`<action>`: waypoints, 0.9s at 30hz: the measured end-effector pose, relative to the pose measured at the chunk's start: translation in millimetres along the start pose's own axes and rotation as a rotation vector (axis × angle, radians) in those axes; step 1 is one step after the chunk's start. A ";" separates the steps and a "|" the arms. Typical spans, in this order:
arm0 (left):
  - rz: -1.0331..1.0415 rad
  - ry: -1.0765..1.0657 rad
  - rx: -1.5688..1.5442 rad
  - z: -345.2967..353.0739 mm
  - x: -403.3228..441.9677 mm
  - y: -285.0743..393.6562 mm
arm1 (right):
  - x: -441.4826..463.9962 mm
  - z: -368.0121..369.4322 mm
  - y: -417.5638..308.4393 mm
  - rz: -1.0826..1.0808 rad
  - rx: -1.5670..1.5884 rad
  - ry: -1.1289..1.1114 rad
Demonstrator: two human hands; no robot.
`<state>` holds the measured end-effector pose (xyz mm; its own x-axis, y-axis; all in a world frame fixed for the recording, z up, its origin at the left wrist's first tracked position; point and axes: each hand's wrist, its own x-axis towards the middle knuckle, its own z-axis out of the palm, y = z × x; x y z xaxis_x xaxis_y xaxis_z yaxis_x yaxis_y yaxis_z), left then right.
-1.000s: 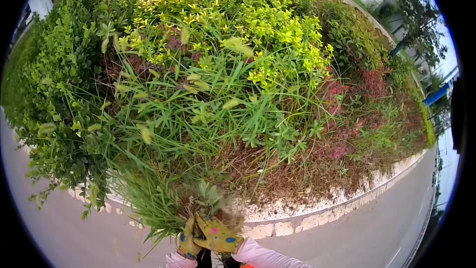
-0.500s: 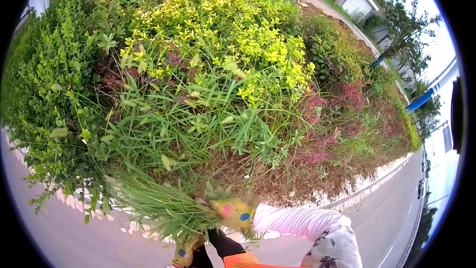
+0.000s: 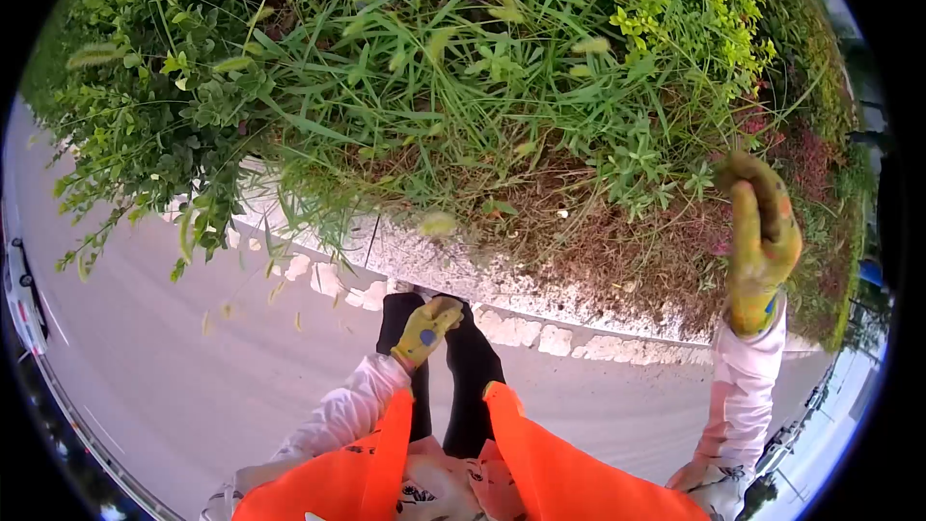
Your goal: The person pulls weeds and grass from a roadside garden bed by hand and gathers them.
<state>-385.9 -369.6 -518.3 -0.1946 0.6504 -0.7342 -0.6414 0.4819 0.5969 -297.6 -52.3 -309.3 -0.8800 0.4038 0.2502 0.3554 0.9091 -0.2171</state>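
My left hand [image 3: 429, 330], in a yellow glove with a blue dot, is in front of my dark-trousered legs near the curb. Its fingers are curled closed, and no stems stick out of them. Out to the right, my right hand [image 3: 762, 232] wears a stained yellow glove and is raised over the planted bed. Its fingers are bent, with a gap between them and the thumb; nothing shows in its grip. Long green grass [image 3: 434, 106] with foxtail seed heads grows in front of me, beyond both hands.
A pale stone curb [image 3: 424, 256] borders the bed, with grey pavement [image 3: 222, 376] on my side. Leafy shrubs [image 3: 145, 116] overhang the curb at left, and a yellow-green bush [image 3: 685, 0] stands at upper right. Dry brown weeds [image 3: 617, 251] cover the ground there. A white vehicle [image 3: 24, 299] is at far left.
The bunch of grass held before is no longer in either hand. My right hand has swung far out to the right, and the view has tilted down toward my legs.
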 end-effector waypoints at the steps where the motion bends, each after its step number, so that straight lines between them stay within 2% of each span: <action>1: 0.024 0.013 0.089 -0.3 17.1 -7.4 | -25.2 36.1 -8.9 0.078 0.126 -0.018; 3: 0.096 0.032 0.284 -9.7 46.1 -17.2 | -83.8 116.1 -45.7 0.306 0.492 -0.174; 4: 0.141 0.055 0.540 -12.6 57.7 -4.6 | -115.4 154.5 -75.4 0.440 0.670 -0.267; 5: 0.182 0.067 0.723 -13.7 68.2 12.1 | -146.7 186.9 -106.6 0.723 0.920 -0.351; 7: 0.299 0.091 1.085 -23.4 98.3 15.0 | -176.1 216.7 -151.0 0.771 0.984 -0.449; 8: 0.386 0.113 1.259 -27.7 115.6 8.1 | -186.0 227.3 -167.5 0.806 1.020 -0.411; 10: 0.228 -0.002 1.410 -29.3 149.8 7.9 | -211.3 254.4 -187.9 0.833 1.097 -0.390; 11: 0.218 -0.019 1.418 -33.9 167.9 3.2 | -213.2 259.2 -187.0 0.916 1.149 -0.417; 13: 0.372 0.047 1.661 -45.7 205.6 -12.9 | -223.1 277.1 -177.3 1.105 1.295 -0.404; 14: 0.366 0.031 1.663 -52.9 222.4 -19.4 | -217.5 277.7 -164.0 1.269 1.342 -0.408; 16: 0.454 0.162 1.726 -65.7 247.1 -27.8 | -230.4 293.4 -139.2 1.375 1.340 -0.303; 17: 0.455 0.150 1.729 -68.8 253.9 -29.1 | -238.5 301.0 -129.6 1.387 1.318 -0.237; 19: 0.680 0.352 1.779 -71.4 260.2 -27.7 | -249.7 306.3 -115.6 1.415 1.340 -0.142; 21: 0.602 0.283 1.713 -64.9 261.1 -15.6 | -258.1 307.0 -111.4 1.441 1.362 -0.135; 24: 0.594 0.161 1.612 -70.2 282.0 -14.9 | -267.3 309.8 -118.4 1.477 1.386 -0.148; 26: 0.470 0.264 1.895 -65.6 288.2 -12.0 | -270.4 313.9 -128.3 1.486 1.442 -0.216; 27: 0.427 0.258 1.928 -92.3 306.0 -33.4 | -265.3 312.7 -133.9 1.499 1.415 -0.238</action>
<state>-492.6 -240.8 -792.8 -0.2872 0.8746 -0.3907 0.9354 0.3440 0.0825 -210.3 -313.0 -641.7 -0.2598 0.4684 -0.8445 0.3445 -0.7720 -0.5342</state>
